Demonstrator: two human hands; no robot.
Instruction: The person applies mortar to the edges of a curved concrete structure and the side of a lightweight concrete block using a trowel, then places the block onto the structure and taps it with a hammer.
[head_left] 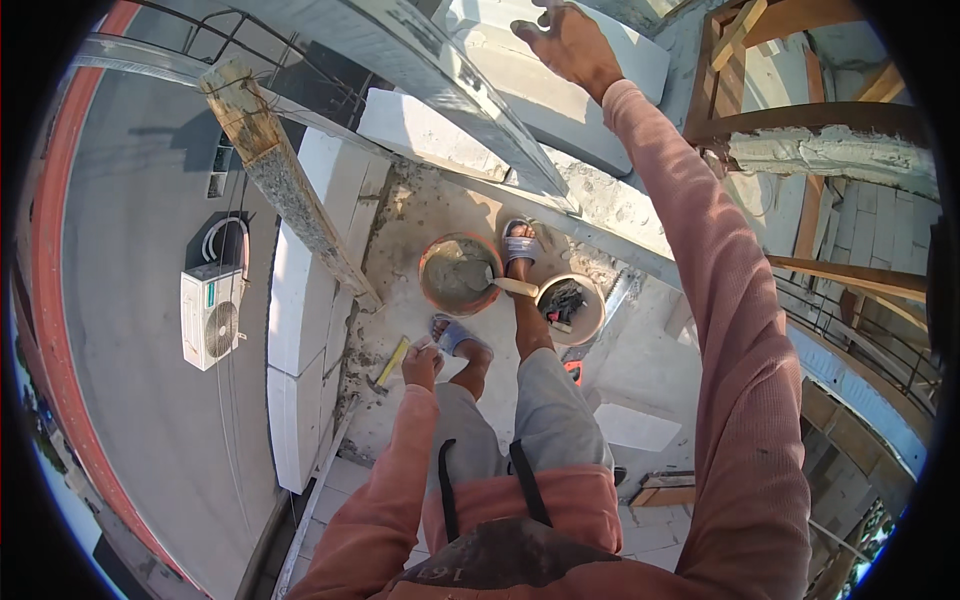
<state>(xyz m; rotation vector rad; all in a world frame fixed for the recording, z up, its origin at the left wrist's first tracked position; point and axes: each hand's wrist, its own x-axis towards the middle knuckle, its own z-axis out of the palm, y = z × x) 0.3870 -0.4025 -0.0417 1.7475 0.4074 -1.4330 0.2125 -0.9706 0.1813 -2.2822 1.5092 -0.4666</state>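
My right hand reaches far out at the top, fingers apart and holding nothing I can see, over a large pale block. My left hand is low by my left leg with its fingers closed; whatever they hold, if anything, is hidden. A hammer with a yellow handle lies on the floor just left of that hand. Between my feet and the wall, a round tub holds grey wet mortar. A trowel rests in it, its light handle over the rim.
A pale bucket with dark tools stands right of my right leg. White block walls run along the left and far sides. A rough wooden post and a metal beam slant overhead. Timber framing stands at the right.
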